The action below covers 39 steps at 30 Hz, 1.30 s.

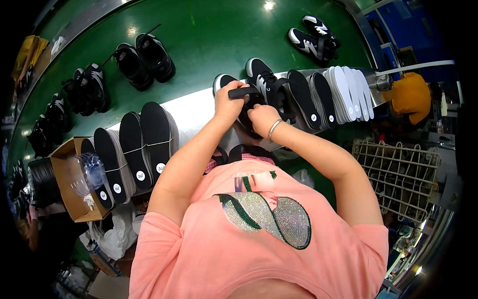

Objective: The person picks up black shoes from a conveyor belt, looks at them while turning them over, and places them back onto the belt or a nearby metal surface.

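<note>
A black and grey sneaker [225, 79] with a silver toe stands in front of me, its toe pointing away. My left hand [229, 105] is closed on its upper part, where a black flap [241, 92] sticks out past the fingers. At the shoe's opening, my right hand [264, 118] has its fingers curled against the collar; their tips are hidden. A bracelet circles that wrist. Just right of this shoe is a similar sneaker [264, 74] with dark laces. Beside it lean black insoles [302, 97].
White insoles [338, 92] stand farther right, near a wire basket [398, 174]. On the left are bundled black insoles [158, 134] and a cardboard box [74, 184] with clear plastic. Several sneakers [144, 60] rest on the green surface [214, 30] beyond the metal ledge [191, 112].
</note>
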{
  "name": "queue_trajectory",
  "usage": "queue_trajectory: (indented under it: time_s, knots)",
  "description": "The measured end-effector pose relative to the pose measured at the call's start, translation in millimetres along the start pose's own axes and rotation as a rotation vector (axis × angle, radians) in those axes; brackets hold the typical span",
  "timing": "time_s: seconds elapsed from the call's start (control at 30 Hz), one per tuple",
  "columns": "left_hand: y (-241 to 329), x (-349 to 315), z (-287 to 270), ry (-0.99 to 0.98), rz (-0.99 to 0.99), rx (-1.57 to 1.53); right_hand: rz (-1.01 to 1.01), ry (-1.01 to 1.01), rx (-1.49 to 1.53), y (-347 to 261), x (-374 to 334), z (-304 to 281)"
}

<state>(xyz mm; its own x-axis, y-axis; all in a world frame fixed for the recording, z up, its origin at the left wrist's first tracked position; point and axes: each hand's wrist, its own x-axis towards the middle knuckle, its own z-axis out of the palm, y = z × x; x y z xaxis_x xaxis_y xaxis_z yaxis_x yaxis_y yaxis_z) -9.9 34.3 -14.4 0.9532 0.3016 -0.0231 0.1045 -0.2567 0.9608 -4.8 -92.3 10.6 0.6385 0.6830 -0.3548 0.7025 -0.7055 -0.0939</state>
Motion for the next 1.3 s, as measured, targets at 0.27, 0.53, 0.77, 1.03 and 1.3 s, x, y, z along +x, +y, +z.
queue_trajectory:
  time_s: [0.27, 0.53, 0.77, 1.03, 1.3]
  knots:
    - [-3, 2, -3, -0.062, -0.029, -0.024, -0.141, -0.641, -0.054, 5, 41, -18]
    - [-1, 3, -4, -0.061, 0.035, 0.057, 0.095, -0.500, -0.169, -8, 25, -22]
    - [-4, 4, -3, -0.018, 0.055, 0.048, -0.089, -0.507, 0.011, 3, -12, -35]
    - [-13, 6, -3, -0.141, -0.049, -0.116, 0.197, -0.329, 1.300, 32, 2, -5]
    - [-17, 13, -9, -0.155, -0.088, -0.201, 0.221, -0.066, 1.850, 16, 5, -1]
